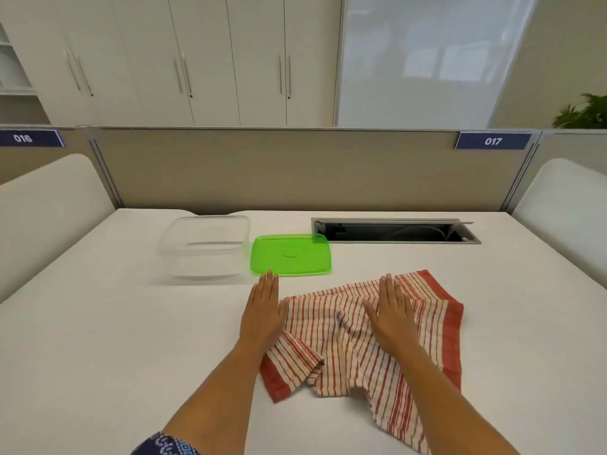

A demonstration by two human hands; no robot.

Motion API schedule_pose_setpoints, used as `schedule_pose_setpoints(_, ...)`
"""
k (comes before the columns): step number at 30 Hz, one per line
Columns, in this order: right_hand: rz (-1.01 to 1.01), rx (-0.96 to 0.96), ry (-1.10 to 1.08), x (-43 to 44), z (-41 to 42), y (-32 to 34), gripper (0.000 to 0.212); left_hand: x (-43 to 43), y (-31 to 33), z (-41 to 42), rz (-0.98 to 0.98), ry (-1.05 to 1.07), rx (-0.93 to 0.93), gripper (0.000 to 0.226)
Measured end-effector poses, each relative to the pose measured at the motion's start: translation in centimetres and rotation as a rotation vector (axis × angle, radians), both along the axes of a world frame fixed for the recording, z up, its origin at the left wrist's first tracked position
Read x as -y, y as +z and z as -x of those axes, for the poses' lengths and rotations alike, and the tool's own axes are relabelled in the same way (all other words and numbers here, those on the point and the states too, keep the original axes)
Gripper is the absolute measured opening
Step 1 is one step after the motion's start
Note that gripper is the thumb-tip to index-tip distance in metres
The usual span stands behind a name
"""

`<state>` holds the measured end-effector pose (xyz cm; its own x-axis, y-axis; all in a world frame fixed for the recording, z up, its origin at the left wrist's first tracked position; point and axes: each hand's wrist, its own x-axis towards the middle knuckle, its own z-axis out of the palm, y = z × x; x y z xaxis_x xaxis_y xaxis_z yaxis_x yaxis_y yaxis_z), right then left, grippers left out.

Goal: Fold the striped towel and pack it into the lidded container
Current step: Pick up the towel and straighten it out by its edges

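Head view
Tabletop: broad, white, matte, smooth; a rectangular metal-rimmed cable slot is cut into it at the far edge.
Striped towel: thin woven cloth, cream with narrow red stripes and solid red end bands; it lies rumpled and unfolded on the tabletop near the front, right of centre, with soft ridges and a turned-over near-left corner.
Container: clear, squarish plastic tub with rounded corners, open on top, standing far left of the towel and apart from it.
Lid: translucent bright green, flat, a rounded rectangle with a small round mark in the middle; it lies on the tabletop just beside the container's right wall, beyond the towel.
Left hand: palm down, flat at the towel's left edge; fingers straight and together, tips near the lid's front rim, gripping nothing.
Right hand: palm down, pressed flat on the towel's middle; fingers straight and close together, thumb spread, gripping nothing.
Sleeve: dark blue patterned fabric at the left arm.
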<state>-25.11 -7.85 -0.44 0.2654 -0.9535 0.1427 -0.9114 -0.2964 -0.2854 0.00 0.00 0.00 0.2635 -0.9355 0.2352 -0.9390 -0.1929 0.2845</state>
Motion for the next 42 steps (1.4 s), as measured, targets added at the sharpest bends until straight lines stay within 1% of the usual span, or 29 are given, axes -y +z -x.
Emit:
schedule_pose_setpoints(5,-0.128,-0.018,-0.001,-1.1,0.3,-1.7,0.064,-0.9,-1.8,0.5,-0.084,0.011,-0.085,0.056)
schedule_pose_setpoints(9,-0.131,-0.056,-0.001,-1.2,0.3,-1.9,0.060,-0.8,-2.1,0.6,-0.101,0.031,-0.089,0.052)
schedule_pose_setpoints(13,-0.105,-0.067,-0.011,-1.3,0.2,-2.0,0.058,-1.0,-2.3,0.6,-0.046,0.053,-0.144,0.049)
schedule_pose_setpoints(15,-0.095,-0.058,-0.014,-1.3,0.2,-1.9,0.058,-1.0,-2.1,0.7,0.030,0.076,-0.225,0.047)
schedule_pose_setpoints(17,-0.088,-0.054,-0.013,-1.3,0.2,-1.9,0.057,-1.2,-1.6,0.7,0.104,0.149,-0.329,0.044)
schedule_pose_setpoints(18,-0.084,-0.055,-0.014,-1.3,0.2,-1.9,0.057,-1.3,-1.6,0.6,0.126,0.187,-0.353,0.043)
schedule_pose_setpoints(20,-0.078,-0.058,-0.016,-1.4,0.2,-1.9,0.057,-1.2,-1.4,0.5,0.131,0.233,-0.348,0.041)
schedule_pose_setpoints(23,-0.077,-0.053,-0.018,-1.5,0.2,-1.9,0.057,-0.9,-0.9,0.4,0.119,0.247,-0.371,0.038)
schedule_pose_setpoints(25,-0.074,-0.047,-0.019,-1.5,0.2,-1.9,0.057,-0.7,-0.5,0.1,0.100,0.297,-0.416,0.037)
schedule_pose_setpoints(27,-0.071,-0.047,-0.021,-1.5,0.2,-1.9,0.057,-0.4,0.0,-0.3,0.065,0.384,-0.511,0.036)
schedule_pose_setpoints(30,-0.062,-0.035,-0.024,-1.5,0.4,-1.9,0.057,0.2,1.1,-1.2,-0.057,0.466,-0.655,0.040)
schedule_pose_setpoints(32,-0.051,-0.031,-0.024,-1.5,0.4,-1.8,0.056,0.5,1.7,-1.7,-0.148,0.484,-0.682,0.040)
schedule_pose_setpoints(33,-0.048,-0.029,-0.024,-1.5,0.4,-1.9,0.056,0.6,1.9,-1.8,-0.156,0.490,-0.692,0.040)
schedule_pose_setpoints(35,-0.047,-0.014,-0.025,-1.5,0.4,-2.0,0.056,0.5,2.5,-1.8,-0.090,0.481,-0.732,0.035)
schedule_pose_setpoints(38,-0.062,0.031,-0.026,-1.3,0.4,-1.9,0.055,0.1,3.9,-1.4,0.087,0.394,-0.775,0.028)
schedule_pose_setpoints(40,-0.082,0.148,-0.036,-1.2,0.3,-1.3,0.055,-0.1,5.6,-1.1,0.212,0.299,-0.784,0.024)
schedule_pose_setpoints(42,-0.067,0.325,-0.039,-1.1,-0.3,0.1,0.054,-0.2,7.8,-0.6,0.285,0.187,-0.740,0.022)
